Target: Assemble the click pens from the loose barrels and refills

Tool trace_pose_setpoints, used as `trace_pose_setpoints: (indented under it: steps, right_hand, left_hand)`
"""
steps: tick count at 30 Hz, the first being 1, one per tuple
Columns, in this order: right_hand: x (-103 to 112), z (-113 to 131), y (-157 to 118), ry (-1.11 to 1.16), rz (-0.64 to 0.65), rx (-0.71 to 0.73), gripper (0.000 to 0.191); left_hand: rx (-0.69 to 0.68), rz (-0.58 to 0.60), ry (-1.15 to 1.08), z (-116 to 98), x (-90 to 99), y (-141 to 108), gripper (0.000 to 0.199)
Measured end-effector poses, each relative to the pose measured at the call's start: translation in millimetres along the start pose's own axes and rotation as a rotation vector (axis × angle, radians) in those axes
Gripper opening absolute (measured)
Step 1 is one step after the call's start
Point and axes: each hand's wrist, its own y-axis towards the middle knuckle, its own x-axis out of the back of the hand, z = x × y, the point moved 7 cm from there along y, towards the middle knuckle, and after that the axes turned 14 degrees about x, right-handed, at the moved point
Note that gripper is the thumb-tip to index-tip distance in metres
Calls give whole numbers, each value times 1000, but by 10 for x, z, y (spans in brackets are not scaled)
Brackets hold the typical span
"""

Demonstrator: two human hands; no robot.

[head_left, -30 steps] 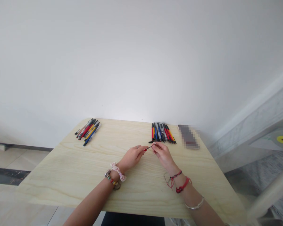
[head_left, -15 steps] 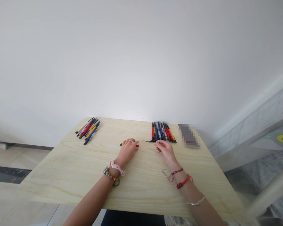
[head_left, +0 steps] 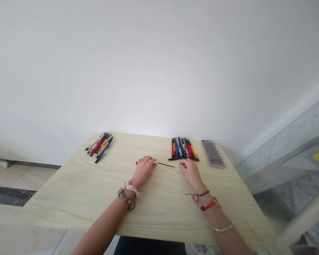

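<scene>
My left hand rests on the table, closed around a red pen barrel. The barrel's black end sticks out at the left, and its middle is hidden under the fingers. A thin dark pen refill runs from close to the barrel's red end toward my right hand. My right thumb and fingers are pinched together at the refill's pale right end; the exact contact is too small to make out. Just beyond lies a small black pen part, below a row of pens.
At the table's far left lies a bunch of mixed pens. A blurred-out flat rectangular object lies right of the pen row. A white wall stands behind the wooden table.
My right hand has shifted slightly right, and the refill now slants lower, close to the red barrel's end. The black part lies uncovered by the pen row. My left hand stays put.
</scene>
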Motion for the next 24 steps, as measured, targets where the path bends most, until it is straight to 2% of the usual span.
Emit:
trace_pose_setpoints:
  steps: [2,5,18,24]
  right_hand:
    - [-44,22,-11,-76,70,28,13]
    - [-74,30,-25,-97,110,40,11]
    - [-47,-25,-24,-122,166,36,7]
    - [-54,-8,-16,-172,189,61,11]
  left_hand:
    - [-6,8,-1,-15,-4,-5,21]
    - [-26,27,-4,-54,-14,-19,20]
    - [-50,35,-27,-112,-10,-35,17]
    - [-154,53,29,-327,-54,-1,15]
